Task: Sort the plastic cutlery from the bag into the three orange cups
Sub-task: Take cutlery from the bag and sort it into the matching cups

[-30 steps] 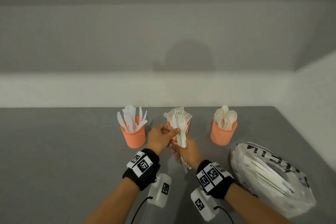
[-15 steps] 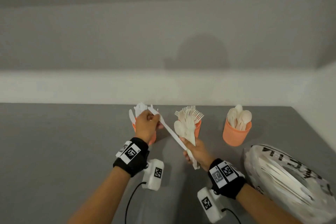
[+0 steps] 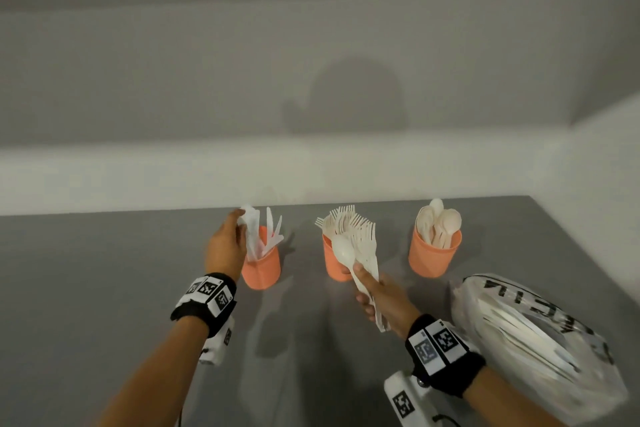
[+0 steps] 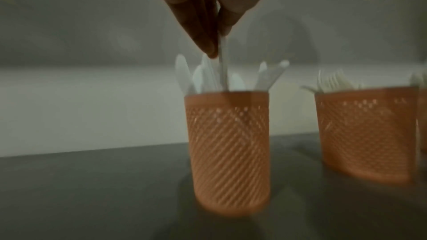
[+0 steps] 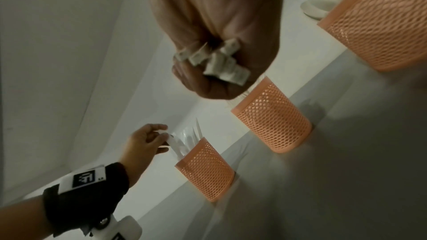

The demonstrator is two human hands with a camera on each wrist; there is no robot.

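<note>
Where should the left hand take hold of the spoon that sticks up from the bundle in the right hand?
Best by the bowl, pinched across its neck, coming from the left. It stands clear above the right hand, while the handles are buried in that fist among the forks. The left hand first has to let go of the knife.

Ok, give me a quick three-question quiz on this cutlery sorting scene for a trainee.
1. True or false: the left hand pinches a knife standing in the left orange cup.
2. What does the middle orange cup hold? A forks, B spoons, C knives.
3. Fill in: the right hand grips a bunch of cutlery, with a ____ in front.

Key: 1 true. 2 A. 3 spoon. The right orange cup holds spoons, and the bag lies to its right, nearer the person.
</note>
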